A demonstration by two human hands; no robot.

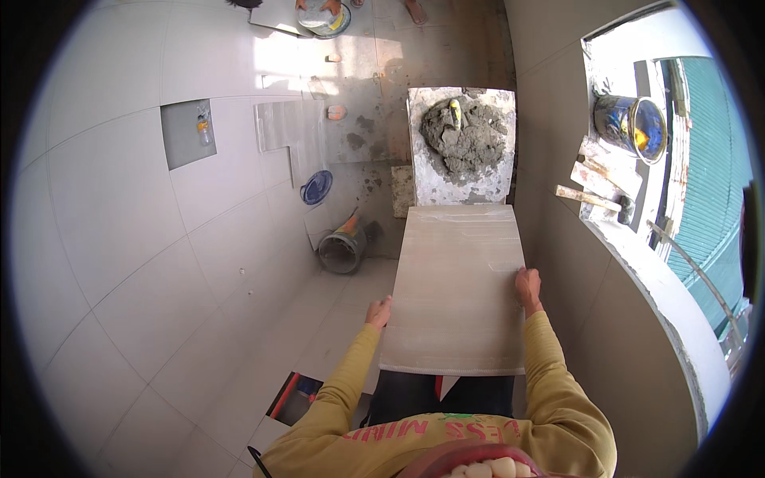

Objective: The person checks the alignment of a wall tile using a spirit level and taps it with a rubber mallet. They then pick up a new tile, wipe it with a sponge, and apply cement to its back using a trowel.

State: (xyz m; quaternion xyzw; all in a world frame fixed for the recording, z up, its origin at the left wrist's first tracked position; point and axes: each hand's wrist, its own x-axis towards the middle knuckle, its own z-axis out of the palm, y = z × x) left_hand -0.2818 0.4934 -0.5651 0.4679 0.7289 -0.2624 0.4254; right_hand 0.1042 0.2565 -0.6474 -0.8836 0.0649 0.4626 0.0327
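Observation:
A large beige rectangular tile [458, 287], back side with faint ridges showing, is held between my two hands in front of my body. My left hand [379, 311] is closed around its left edge, and my right hand [528, 288] grips the right edge a little farther up. Just beyond the tile's far edge, a heap of wet grey mortar [470, 139] lies on a pale smeared board [430, 187]. A trowel with a yellow-green handle [455, 113] is stuck in the heap.
A dark bucket [341, 253] and a blue lid [316, 187] are on the left. The right window ledge carries a hammer [590, 197] and a stained bucket [625, 127]. A bottle [204, 131] stands in the wall niche [179, 143]. Another person's hands [319, 8] touch a bucket [331, 28].

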